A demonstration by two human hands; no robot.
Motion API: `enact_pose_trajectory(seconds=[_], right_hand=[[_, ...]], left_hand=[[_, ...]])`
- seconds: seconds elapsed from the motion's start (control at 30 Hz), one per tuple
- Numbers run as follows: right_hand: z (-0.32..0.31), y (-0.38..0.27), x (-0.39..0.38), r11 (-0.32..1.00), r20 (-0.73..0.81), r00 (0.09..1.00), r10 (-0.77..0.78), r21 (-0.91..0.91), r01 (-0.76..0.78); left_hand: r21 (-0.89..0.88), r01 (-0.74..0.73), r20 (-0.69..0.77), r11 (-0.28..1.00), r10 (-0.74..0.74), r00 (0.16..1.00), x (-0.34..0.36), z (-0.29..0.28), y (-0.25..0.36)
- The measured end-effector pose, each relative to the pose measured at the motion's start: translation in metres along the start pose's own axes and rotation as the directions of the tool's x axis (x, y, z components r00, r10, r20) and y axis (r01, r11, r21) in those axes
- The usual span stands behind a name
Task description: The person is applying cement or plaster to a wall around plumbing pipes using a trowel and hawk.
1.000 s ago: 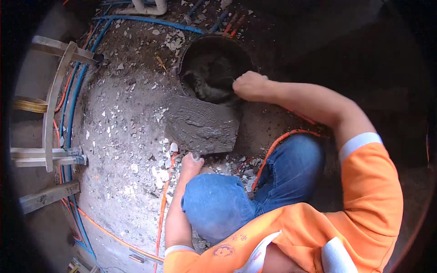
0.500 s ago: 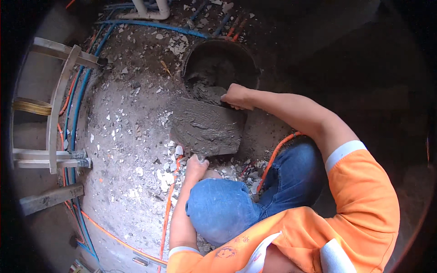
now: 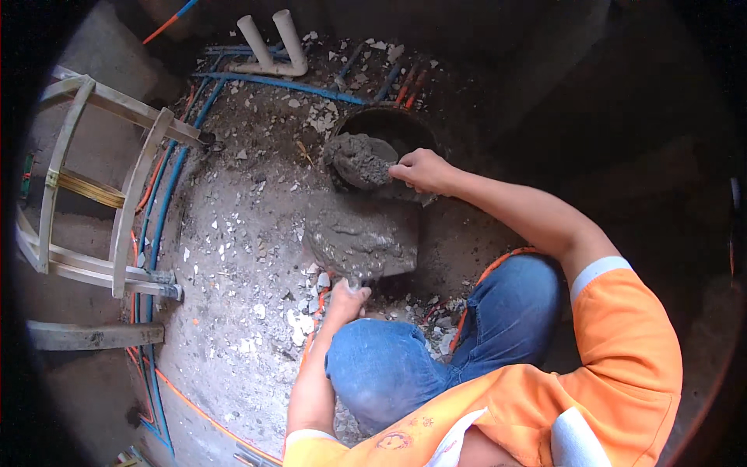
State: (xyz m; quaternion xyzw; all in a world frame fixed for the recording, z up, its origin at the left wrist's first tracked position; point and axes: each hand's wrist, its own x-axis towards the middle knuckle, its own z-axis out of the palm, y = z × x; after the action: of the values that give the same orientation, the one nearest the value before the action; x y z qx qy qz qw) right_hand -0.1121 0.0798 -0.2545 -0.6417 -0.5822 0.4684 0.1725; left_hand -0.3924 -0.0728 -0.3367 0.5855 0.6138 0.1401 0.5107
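Note:
My right hand (image 3: 424, 170) is closed round the handle of a trowel (image 3: 381, 148). A thick heap of wet grey mortar (image 3: 359, 161) rides on its blade, over the near rim of a dark round bucket (image 3: 420, 124). More mortar shows inside that bucket. My left hand (image 3: 348, 300) is closed at the near edge of a flat, roughly rectangular mortar board (image 3: 366, 241). Wet mortar coats its top, and I cannot make out the grip under my fingers. The board lies between my knees and the bucket.
Blue pipes (image 3: 292, 86) and orange conduits (image 3: 187, 401) run along the floor. White pipe stubs (image 3: 289, 43) rise beyond the bucket. A wooden frame (image 3: 136, 206) stands at left. Pale rubble (image 3: 299, 323) litters the floor beside my left hand.
My right hand has lifted the trowel out of the bucket with a heap of mortar on it. My left hand keeps its hold on the board. The whole view has shifted slightly.

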Motion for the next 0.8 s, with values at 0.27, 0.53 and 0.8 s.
enact_pose_trajectory(seconds=[0.27,0.53,0.8], right_hand=[[-0.014,-0.02,-0.066,0.852,-0.308,0.842,-0.442,-0.437,0.287],[-0.077,-0.047,-0.102,0.774,-0.324,0.932,-0.162,-0.628,-0.084],[-0.119,-0.046,-0.153,0.942,-0.569,0.776,-0.271,0.008,0.335]], left_hand=[[-0.369,0.06,0.098,0.927,-0.026,0.995,0.075,0.002,0.107],[-0.444,0.0,0.029,0.896,0.014,0.999,0.078,0.006,0.184],[-0.421,0.008,0.063,0.907,0.02,0.998,0.055,-0.008,0.223]])
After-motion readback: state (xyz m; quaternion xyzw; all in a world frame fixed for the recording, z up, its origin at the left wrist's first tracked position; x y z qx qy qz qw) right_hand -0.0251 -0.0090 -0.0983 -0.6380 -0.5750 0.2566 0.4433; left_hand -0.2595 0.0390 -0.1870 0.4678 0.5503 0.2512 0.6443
